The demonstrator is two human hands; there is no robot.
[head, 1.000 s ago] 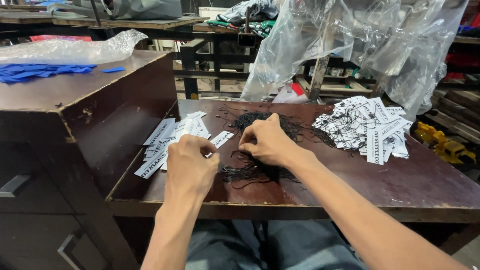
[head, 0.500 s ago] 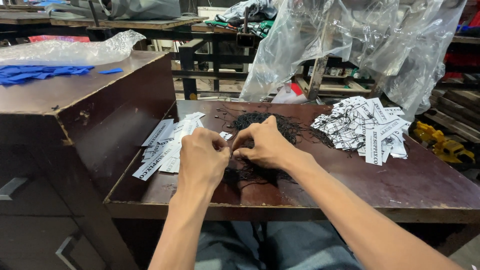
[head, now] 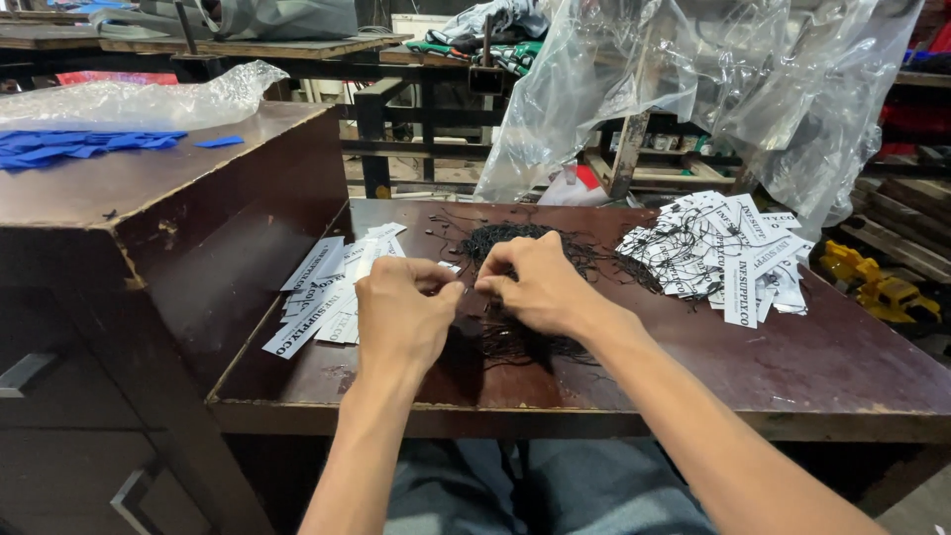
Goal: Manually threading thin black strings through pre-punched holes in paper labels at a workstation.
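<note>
We see soft, even light falling from above and ahead, bright on the near things and dim toward the back, where the far benches sink into near-black; the dark brown wooden tabletop (head: 812,367) carries a dull sheen; the crumpled clear plastic sheeting (head: 713,89) throws white glare along its folds; the left hand (head: 401,317) and right hand (head: 535,282) cast a soft dark shadow beneath them; the white printed paper tags (head: 728,253) run close to overexposed; focus holds sharp at the centre; the edges bow slightly with wide-angle stretch; no motion blur shows.
</note>
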